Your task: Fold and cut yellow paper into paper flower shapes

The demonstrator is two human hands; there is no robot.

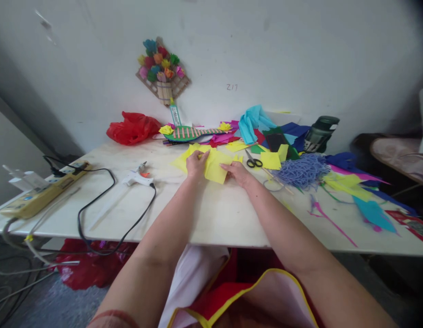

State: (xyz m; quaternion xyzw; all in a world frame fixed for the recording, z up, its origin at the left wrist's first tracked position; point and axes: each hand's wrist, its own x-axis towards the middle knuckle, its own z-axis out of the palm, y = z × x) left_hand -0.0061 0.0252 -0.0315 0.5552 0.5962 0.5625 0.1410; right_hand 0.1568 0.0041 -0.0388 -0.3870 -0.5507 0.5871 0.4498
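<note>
Both hands hold yellow crepe-like paper (216, 167) above the table. My left hand (197, 163) is closed on its left part, thumb on top. My right hand (238, 173) pinches the lower right edge between thumb and fingers. More yellow paper spreads behind and to the left of my left hand. Just right of my right hand lie black-handled scissors (254, 161), beside a small yellow paper square (270, 160). Behind the hands rests a green, woven-patterned craft piece (198, 132) with yellow paper flowers.
A white glue gun (138, 177) with a black cord lies left, near a power strip (43, 193). A bundle of purple-blue string (302, 172), a dark bottle (321, 134) and coloured paper scraps are on the right. A red plastic bag (133, 129) sits at the back.
</note>
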